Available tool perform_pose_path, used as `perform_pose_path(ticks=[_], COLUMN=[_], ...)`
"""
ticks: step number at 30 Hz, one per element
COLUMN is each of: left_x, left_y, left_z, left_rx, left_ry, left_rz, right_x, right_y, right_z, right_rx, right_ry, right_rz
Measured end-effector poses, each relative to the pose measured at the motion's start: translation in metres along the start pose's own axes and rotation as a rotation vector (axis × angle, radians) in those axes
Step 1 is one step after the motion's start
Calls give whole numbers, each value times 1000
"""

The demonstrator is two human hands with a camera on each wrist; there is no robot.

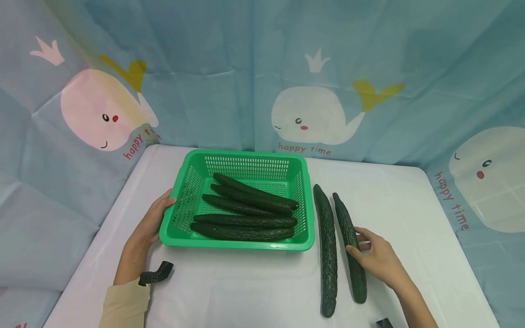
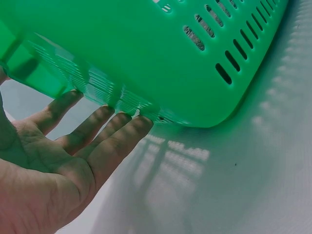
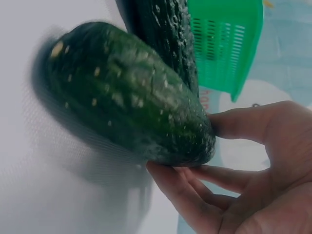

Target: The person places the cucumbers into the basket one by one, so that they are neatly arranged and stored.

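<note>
A green plastic basket stands on the table with several dark green cucumbers lying in it. My left hand holds the basket's left side, thumb over the rim. In the left wrist view, the fingertips touch the outer wall. To the right of the basket, my right hand grips a cucumber between thumb and fingers; its rounded near end fills much of the right wrist view. Another cucumber lies just left of it, lengthwise, next to the basket.
A white cloth covers the table. Behind and at the sides hangs a light blue curtain printed with whales. A black wrist mount sits on the left wrist, and part of another shows near the right forearm.
</note>
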State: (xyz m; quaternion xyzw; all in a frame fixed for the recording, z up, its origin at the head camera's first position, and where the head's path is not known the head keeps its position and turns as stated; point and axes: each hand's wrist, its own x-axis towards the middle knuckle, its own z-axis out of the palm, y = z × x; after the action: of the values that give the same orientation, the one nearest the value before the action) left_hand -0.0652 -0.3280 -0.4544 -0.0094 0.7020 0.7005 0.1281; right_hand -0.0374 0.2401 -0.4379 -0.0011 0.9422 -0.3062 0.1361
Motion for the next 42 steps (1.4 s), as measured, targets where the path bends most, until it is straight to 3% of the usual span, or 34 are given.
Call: perform_pose_path(ticks=[23,42], left_x=[0,0], left_y=[0,0], left_z=[1,0], left_rx=[-2,-16], left_ry=[5,5], left_rz=[6,0], right_x=[3,13], right_y=[-9,-29], right_z=[-6,-24], right_rx=[24,-10], right_ry=[120,173], right_rz=[-139,-308])
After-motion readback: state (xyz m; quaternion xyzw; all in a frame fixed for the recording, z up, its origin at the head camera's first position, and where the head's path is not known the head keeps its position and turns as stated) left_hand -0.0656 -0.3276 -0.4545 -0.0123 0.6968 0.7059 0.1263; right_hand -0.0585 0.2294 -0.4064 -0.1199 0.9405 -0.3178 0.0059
